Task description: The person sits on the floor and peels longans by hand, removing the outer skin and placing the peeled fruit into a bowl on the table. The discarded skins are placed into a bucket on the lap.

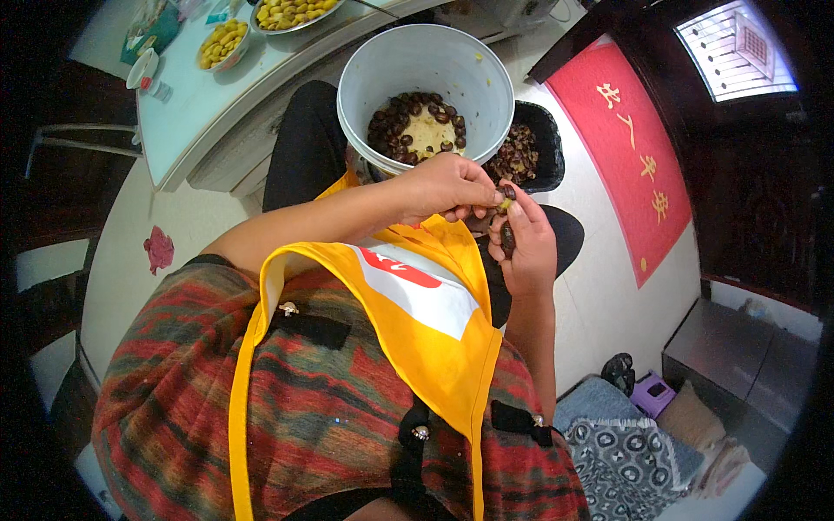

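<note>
Over the near rim of a white plastic bucket (pixel 423 58), my left hand (pixel 453 189) pinches at a partly peeled chestnut (pixel 505 198) whose yellow flesh shows between brown shell. The fingertips of my right hand (pixel 531 241) hold that same chestnut from the other side. A dark knife handle or similar dark object (pixel 507 239) lies against my right palm; which it is I cannot tell. Brown chestnuts (pixel 397 124) lie around the bucket's bottom. Behind my hands, a black plastic tub (pixel 552 146) holds broken brown shells (pixel 518 156).
At upper left, a pale table (pixel 189 124) bears a bowl (pixel 225 62) and a metal basin (pixel 296 26) of yellow peeled chestnuts, plus a small bottle (pixel 156 89). A red mat (pixel 625 163) lies right of the tub. Folded cloths (pixel 625 449) lie at lower right.
</note>
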Action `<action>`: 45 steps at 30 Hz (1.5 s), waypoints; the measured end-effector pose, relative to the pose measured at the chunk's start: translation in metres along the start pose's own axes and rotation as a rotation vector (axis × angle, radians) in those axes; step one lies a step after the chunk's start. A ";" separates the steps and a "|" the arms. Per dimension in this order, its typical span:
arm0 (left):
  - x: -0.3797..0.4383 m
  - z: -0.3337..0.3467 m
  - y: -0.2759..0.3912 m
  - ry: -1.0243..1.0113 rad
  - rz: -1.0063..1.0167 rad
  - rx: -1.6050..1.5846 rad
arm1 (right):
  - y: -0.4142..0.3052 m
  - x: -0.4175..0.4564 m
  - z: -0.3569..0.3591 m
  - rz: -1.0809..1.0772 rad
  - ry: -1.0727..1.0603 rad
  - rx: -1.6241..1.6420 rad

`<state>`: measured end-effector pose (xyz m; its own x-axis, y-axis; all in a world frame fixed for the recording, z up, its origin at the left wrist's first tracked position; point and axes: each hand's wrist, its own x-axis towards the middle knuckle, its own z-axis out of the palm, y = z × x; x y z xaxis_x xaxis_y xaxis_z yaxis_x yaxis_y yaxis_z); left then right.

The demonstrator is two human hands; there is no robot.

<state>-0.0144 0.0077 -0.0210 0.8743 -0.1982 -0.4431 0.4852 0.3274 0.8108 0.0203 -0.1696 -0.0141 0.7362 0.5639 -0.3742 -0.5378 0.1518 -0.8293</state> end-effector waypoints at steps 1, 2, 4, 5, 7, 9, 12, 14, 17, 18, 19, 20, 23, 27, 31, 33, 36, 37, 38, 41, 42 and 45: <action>0.000 0.000 -0.001 0.027 0.006 -0.012 | 0.003 0.000 0.003 -0.039 0.084 -0.145; 0.000 0.002 -0.003 0.055 0.013 -0.023 | 0.006 -0.001 0.005 -0.085 0.157 -0.284; -0.002 0.003 -0.004 0.083 0.017 -0.022 | 0.007 -0.003 0.007 -0.100 0.153 -0.338; -0.002 0.004 -0.004 0.084 0.017 -0.010 | 0.008 -0.003 0.007 -0.102 0.157 -0.369; -0.003 0.004 -0.003 0.080 0.031 0.038 | 0.007 -0.004 0.007 -0.167 0.132 -0.383; -0.003 0.002 -0.002 0.074 0.066 0.108 | 0.006 -0.005 0.005 -0.186 0.126 -0.442; -0.005 -0.001 -0.004 0.092 0.179 0.281 | 0.006 -0.005 0.003 -0.195 0.128 -0.536; -0.005 -0.003 -0.005 0.109 0.332 0.494 | 0.008 -0.005 0.003 -0.253 0.119 -0.591; -0.006 -0.004 -0.005 0.136 0.414 0.683 | 0.009 -0.005 0.004 -0.377 0.130 -0.780; -0.006 -0.004 -0.005 0.146 0.415 0.730 | 0.010 -0.006 0.005 -0.425 0.136 -0.861; -0.007 -0.004 -0.005 0.149 0.396 0.727 | 0.010 -0.006 0.005 -0.465 0.135 -0.885; -0.007 -0.003 -0.005 0.151 0.374 0.730 | 0.011 -0.005 0.006 -0.504 0.134 -0.910; -0.007 -0.001 -0.007 0.185 0.445 0.791 | 0.012 -0.005 0.007 -0.604 0.124 -0.976; -0.005 0.001 -0.012 0.245 0.502 0.759 | 0.012 -0.005 0.007 -0.641 0.132 -1.015; -0.003 0.002 -0.015 0.256 0.449 0.624 | 0.011 -0.005 0.009 -0.708 0.138 -1.007; -0.002 0.003 -0.016 0.235 0.423 0.534 | 0.010 -0.005 0.010 -0.718 0.143 -1.013; -0.003 0.003 -0.016 0.206 0.362 0.401 | 0.010 -0.006 0.011 -0.718 0.147 -1.005; -0.003 0.003 -0.015 0.198 0.341 0.360 | 0.010 -0.006 0.010 -0.718 0.145 -1.003; -0.004 0.004 -0.015 0.196 0.314 0.325 | 0.010 -0.006 0.010 -0.690 0.145 -0.964; -0.004 0.005 -0.014 0.187 0.247 0.215 | 0.011 -0.006 0.009 -0.571 0.149 -0.818; -0.005 0.006 -0.013 0.178 0.219 0.165 | 0.011 -0.006 0.009 -0.505 0.159 -0.743; -0.005 0.008 -0.012 0.156 0.172 0.044 | 0.011 -0.007 0.010 -0.281 0.188 -0.474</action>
<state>-0.0247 -0.0022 -0.0254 0.9375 0.0037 -0.3480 0.3306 0.3029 0.8939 0.0051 -0.1638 -0.0169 0.9075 0.3945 -0.1445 -0.1007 -0.1296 -0.9864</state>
